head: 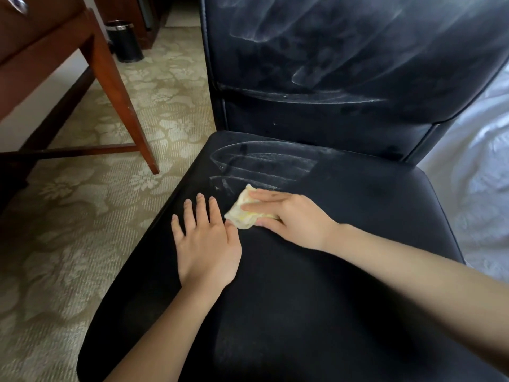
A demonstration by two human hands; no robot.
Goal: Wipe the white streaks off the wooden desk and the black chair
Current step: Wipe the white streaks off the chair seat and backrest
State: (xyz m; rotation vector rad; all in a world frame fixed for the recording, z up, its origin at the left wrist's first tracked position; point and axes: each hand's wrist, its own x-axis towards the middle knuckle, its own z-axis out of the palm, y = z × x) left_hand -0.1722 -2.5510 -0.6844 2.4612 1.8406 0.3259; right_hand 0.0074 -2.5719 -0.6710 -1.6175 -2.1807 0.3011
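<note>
Head view.
- Black chair: the front of the seat looked dark and clean. White streaks lay across the seat's rear, with more over the backrest. I judged it well short of finished.
- Yellow cloth: on the seat at the streaks' near edge, pressed under the flat fingers of the right hand.
- Left hand: spread flat on the seat, holding nothing.
- Wooden desk: stood to the left, top unseen, so its state could not be told.

Beige carpet with pale floral pattern covers the floor on the left. Black cylindrical waste bin with silver rim stands on it, far left. Dark brown wooden cabinet just behind the bin. Rumpled white bed linen on the right.
</note>
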